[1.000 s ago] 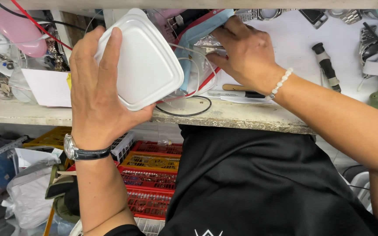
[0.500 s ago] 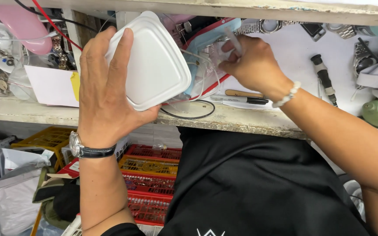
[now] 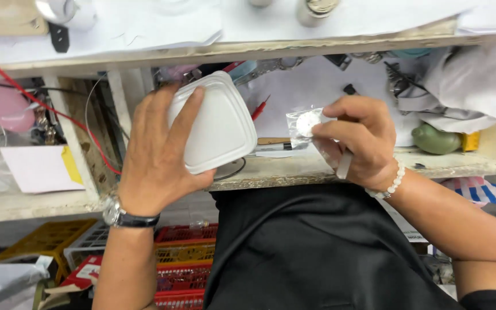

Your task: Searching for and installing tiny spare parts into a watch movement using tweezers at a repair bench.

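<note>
My left hand [image 3: 156,155] grips a white square plastic container lid [image 3: 219,123] and holds it tilted in front of the workbench shelf. A watch with a dark strap [image 3: 123,215] sits on that wrist. My right hand [image 3: 357,140] pinches a small clear plastic bag [image 3: 304,125] with a round flat silvery part inside it, just right of the lid. A white bead bracelet [image 3: 391,182] is on the right wrist.
The cluttered wooden shelf [image 3: 294,169] holds a red probe, a pen-like tool, a green object [image 3: 434,139], crumpled white cloth and papers. A red cable [image 3: 41,103] runs at the left past a pink object. Red and yellow crates [image 3: 182,258] sit below.
My right hand has come out of the clear container area holding the small bag, moving right and toward me. The lid in my left hand stayed raised; the view shifted upward.
</note>
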